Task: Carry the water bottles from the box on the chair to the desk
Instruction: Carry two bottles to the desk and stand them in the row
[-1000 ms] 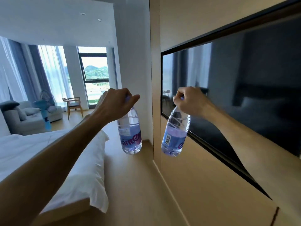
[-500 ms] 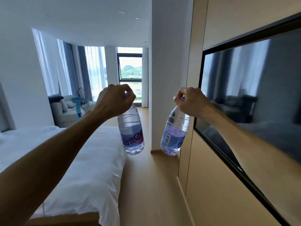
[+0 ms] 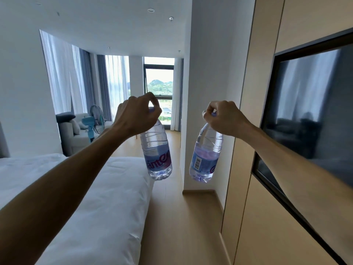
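My left hand [image 3: 136,116] grips the cap end of a clear water bottle [image 3: 157,153] with a blue label and red lettering; it hangs upright in front of me. My right hand [image 3: 223,118] holds a second water bottle [image 3: 207,156] by its neck, tilted slightly, its barcode facing me. Both bottles hang in mid-air over the wooden floor, about a bottle's width apart. Neither the box, the chair nor the desk is in view.
A bed with a white duvet [image 3: 91,197] fills the left. A wall-mounted TV [image 3: 309,115] and wood panelling line the right. A white pillar [image 3: 208,73] juts out ahead. A narrow wooden floor aisle [image 3: 177,217] runs forward to a sofa [image 3: 76,131], a blue fan [image 3: 91,125] and windows.
The view has swung to the right and moved forward along the aisle; the TV slid further right, and the window is now straight ahead. Both hands keep the bottles held the same way.
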A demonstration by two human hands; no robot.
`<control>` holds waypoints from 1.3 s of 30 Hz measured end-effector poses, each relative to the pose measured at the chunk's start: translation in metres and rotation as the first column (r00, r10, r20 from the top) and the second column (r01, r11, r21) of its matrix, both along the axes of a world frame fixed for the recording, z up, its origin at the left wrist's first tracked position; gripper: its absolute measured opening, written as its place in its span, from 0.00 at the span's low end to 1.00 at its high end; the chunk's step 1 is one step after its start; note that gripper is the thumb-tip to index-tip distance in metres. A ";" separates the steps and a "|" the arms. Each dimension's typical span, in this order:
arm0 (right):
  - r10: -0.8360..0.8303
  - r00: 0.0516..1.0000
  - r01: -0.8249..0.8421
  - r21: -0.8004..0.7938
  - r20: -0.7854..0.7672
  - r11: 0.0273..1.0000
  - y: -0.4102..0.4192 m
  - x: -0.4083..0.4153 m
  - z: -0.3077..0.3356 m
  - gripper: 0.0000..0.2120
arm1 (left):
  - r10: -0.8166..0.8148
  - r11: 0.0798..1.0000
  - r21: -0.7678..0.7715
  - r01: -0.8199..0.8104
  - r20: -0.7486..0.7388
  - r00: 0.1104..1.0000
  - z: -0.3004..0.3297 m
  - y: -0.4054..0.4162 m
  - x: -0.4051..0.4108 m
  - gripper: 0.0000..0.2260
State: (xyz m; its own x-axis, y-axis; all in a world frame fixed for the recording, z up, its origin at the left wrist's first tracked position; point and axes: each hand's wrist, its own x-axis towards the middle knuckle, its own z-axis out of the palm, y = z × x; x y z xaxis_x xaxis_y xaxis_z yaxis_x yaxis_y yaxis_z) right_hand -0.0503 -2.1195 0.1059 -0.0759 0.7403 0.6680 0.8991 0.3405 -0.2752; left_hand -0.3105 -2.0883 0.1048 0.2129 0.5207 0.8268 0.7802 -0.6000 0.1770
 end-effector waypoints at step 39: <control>0.133 0.988 -0.127 0.073 -0.079 0.989 0.769 0.031 -0.028 0.12 | 0.150 0.988 0.023 -0.150 0.004 0.989 -0.026 0.723 0.041 0.13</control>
